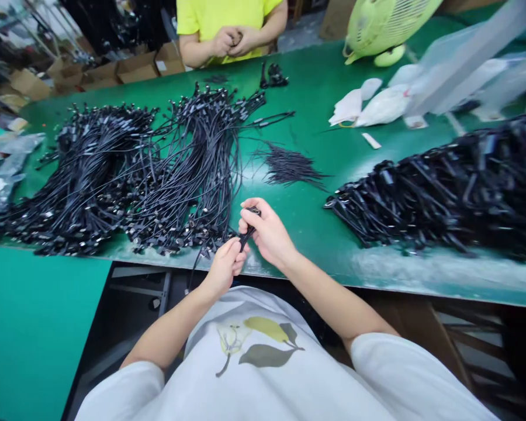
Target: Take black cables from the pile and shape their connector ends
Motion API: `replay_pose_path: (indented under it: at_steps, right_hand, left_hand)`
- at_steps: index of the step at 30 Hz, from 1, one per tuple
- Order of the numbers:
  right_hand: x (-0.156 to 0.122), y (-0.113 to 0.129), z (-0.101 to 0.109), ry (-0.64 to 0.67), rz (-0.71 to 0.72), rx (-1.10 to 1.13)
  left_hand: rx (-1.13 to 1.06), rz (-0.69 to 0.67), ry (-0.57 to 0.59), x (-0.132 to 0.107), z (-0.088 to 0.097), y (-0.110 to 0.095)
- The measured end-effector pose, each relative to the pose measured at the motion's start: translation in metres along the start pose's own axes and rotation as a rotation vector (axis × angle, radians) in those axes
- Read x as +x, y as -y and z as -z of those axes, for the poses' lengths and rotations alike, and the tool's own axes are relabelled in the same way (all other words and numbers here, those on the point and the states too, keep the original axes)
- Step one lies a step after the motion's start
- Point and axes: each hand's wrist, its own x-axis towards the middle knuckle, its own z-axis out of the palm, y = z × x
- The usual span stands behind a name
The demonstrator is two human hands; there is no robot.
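Note:
A black cable (246, 235) is held between my two hands just over the table's front edge. My left hand (224, 264) is closed around its lower part, and a loose end hangs down beside it. Higher up, my right hand (267, 233) pinches the bunched upper part of the cable. Left of my hands lies a pile of loose black cables (197, 158) with connectors at both ends. A small heap of thin black ties (291, 165) lies beyond my right hand.
Another cable pile (92, 158) lies far left. Bundled black cables (442, 193) cover the right side. Across the green table (307, 234), a person in yellow (232, 14) holds something small. A green fan (388, 26), plastic bags (383, 105) and a grey post (464, 61) stand at the back right.

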Motion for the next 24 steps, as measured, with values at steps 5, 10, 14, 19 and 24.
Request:
replay_pose_path:
  at_steps: [5,10,14,19,24]
  right_hand:
    - [0.0,-0.013,0.019,-0.096,-0.04,0.252]
    - [-0.011,-0.016,0.043,-0.163,-0.101,0.266]
    - [-0.02,0.0,0.058,-0.138,-0.13,0.166]
    - [-0.05,0.12,0.136,-0.483,0.289,-0.543]
    - [-0.061,0.251,0.233,-1.056,0.696,-1.343]
  left_hand:
    - [0.066,0.079,-0.054,0.013,-0.013,0.026]
    - [0.1,0.097,-0.05,0.027,-0.029,0.036]
    - [0.185,0.101,0.061,0.031,-0.045,0.043]
    - [0.405,-0.031,0.325,0.021,-0.045,0.013]
    - [0.478,-0.068,0.607,-0.016,-0.061,-0.061]
